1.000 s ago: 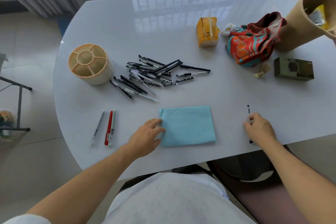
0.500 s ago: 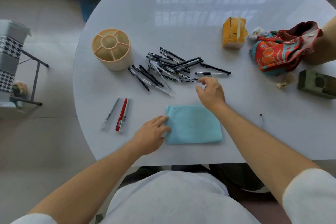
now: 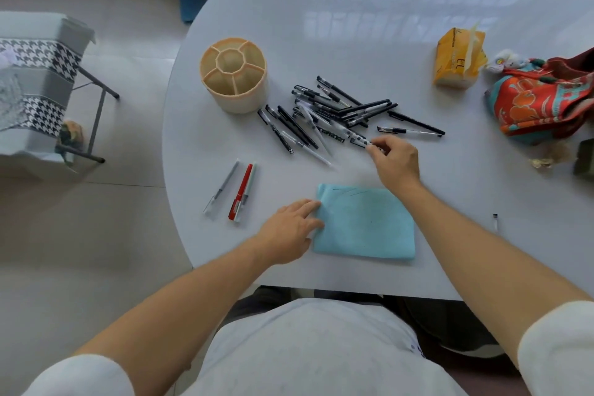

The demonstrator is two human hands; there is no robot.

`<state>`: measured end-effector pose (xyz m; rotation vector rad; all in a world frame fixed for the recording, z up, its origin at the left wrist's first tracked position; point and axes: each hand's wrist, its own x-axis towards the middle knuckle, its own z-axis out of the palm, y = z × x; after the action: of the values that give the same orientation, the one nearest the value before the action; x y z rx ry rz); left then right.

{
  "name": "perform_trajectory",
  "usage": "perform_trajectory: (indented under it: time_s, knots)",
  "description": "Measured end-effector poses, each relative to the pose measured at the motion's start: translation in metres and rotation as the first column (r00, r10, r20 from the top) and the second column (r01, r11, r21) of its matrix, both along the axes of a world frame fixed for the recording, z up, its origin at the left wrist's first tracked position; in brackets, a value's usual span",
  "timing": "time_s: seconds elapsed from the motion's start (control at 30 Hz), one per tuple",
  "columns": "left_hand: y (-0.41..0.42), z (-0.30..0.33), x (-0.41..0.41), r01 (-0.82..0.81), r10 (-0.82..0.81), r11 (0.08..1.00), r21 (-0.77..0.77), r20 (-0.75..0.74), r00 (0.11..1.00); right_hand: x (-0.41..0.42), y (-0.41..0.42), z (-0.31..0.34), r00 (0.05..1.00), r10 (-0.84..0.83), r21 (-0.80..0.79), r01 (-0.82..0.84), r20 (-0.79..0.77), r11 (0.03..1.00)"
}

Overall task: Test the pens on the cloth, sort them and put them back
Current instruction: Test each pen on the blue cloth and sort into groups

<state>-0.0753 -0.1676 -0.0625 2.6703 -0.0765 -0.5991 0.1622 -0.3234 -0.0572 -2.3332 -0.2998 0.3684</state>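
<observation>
A head-worn camera looked down on a pale, glossy table with a person's two bare arms reaching in from the bottom of the frame.

The left hand lay flat with straight fingers, its fingertips resting on the left edge of a light blue cloth at lower centre. The cloth carried a few thin dark pen strokes near its top edge.

The right hand sat just above the cloth, its fingers curled and pinching the end of a black-and-white patterned pen at the lower right edge of the pen pile. That pile, mostly black and clear pens lying crossed over one another, filled the middle of the frame. One clear pen bore dark lettering too blurred to read.

A round beige pen holder with divided compartments stood upright just left of the pile. Toward the lower left, well apart from the pile, lay a grey pen and, beside it, a red pen touching a pale green pen.

At upper right stood a yellow tissue pack with faint unreadable print, and a red and teal patterned bag at the right edge.
</observation>
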Motion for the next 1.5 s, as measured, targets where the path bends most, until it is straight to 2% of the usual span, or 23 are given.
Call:
perform_trajectory:
  time_s: [0.1,0.17,0.23,0.3,0.4,0.5,0.63,0.77,0.9,1.0,1.03,1.13,1.27,1.37,1.5]
  knots:
    - [-0.003,0.004,0.005,-0.008,0.008,1.000,-0.006,0.030,1.000,-0.019,-0.030,0.018,0.975,-0.114,0.254,0.162,-0.193,0.954]
    - [-0.005,0.006,0.009,-0.079,0.084,0.993,-0.085,0.050,0.995,-0.036,-0.053,0.030,0.933,-0.132,0.360,0.256,-0.333,0.897]
    - [-0.005,0.010,0.013,-0.240,0.255,0.945,-0.222,0.039,0.966,-0.057,-0.075,0.040,0.899,-0.090,0.405,0.280,-0.428,0.870]
    - [-0.007,0.017,0.019,-0.365,0.370,0.870,-0.331,-0.050,0.928,-0.078,-0.091,0.048,0.869,-0.029,0.424,0.269,-0.494,0.865]
    - [-0.013,0.029,0.032,-0.366,0.334,0.835,-0.412,-0.148,0.931,-0.105,-0.101,0.049,0.837,0.010,0.411,0.258,-0.547,0.874]
    - [-0.019,0.034,0.041,-0.231,0.202,0.898,-0.375,-0.116,0.972,-0.117,-0.103,0.048,0.821,-0.018,0.437,0.323,-0.571,0.839]
    - [-0.029,0.036,0.046,-0.123,0.089,0.940,-0.318,-0.118,0.989,-0.124,-0.096,0.047,0.735,0.017,0.517,0.461,-0.678,0.721]
    - [-0.038,0.033,0.046,-0.037,0.013,0.968,-0.247,-0.098,0.995,-0.126,-0.084,0.047,0.748,0.057,0.464,0.349,-0.661,0.814]
    - [-0.043,0.033,0.058,-0.091,0.080,0.968,-0.235,-0.056,0.995,-0.117,-0.074,0.048,0.749,-0.077,0.426,0.455,-0.658,0.782]
    - [-0.035,0.026,0.063,-0.117,0.111,0.986,-0.123,-0.053,0.992,-0.098,-0.079,0.042,0.651,-0.321,0.348,0.684,-0.688,0.641]
    - [-0.028,0.022,0.060,-0.137,0.132,0.987,-0.088,-0.063,0.989,-0.088,-0.087,0.040,0.641,-0.372,0.338,0.711,-0.672,0.617]
    - [-0.015,0.015,0.052,-0.134,0.134,0.989,-0.054,-0.016,0.991,-0.070,-0.105,0.033,0.730,-0.342,0.343,0.612,-0.592,0.713]
    - [-0.031,0.009,0.057,0.020,0.001,0.989,-0.143,0.148,0.989,-0.074,-0.087,0.021,0.849,-0.211,0.336,0.403,-0.484,0.851]
    - [-0.041,0.002,0.056,0.062,-0.052,0.993,-0.097,0.109,0.993,-0.080,-0.072,0.009,0.920,-0.183,0.235,0.274,-0.347,0.932]
    - [-0.040,-0.003,0.049,0.063,-0.052,0.994,-0.086,0.121,0.991,-0.088,-0.069,-0.002,0.988,-0.044,0.043,0.051,-0.146,0.998]
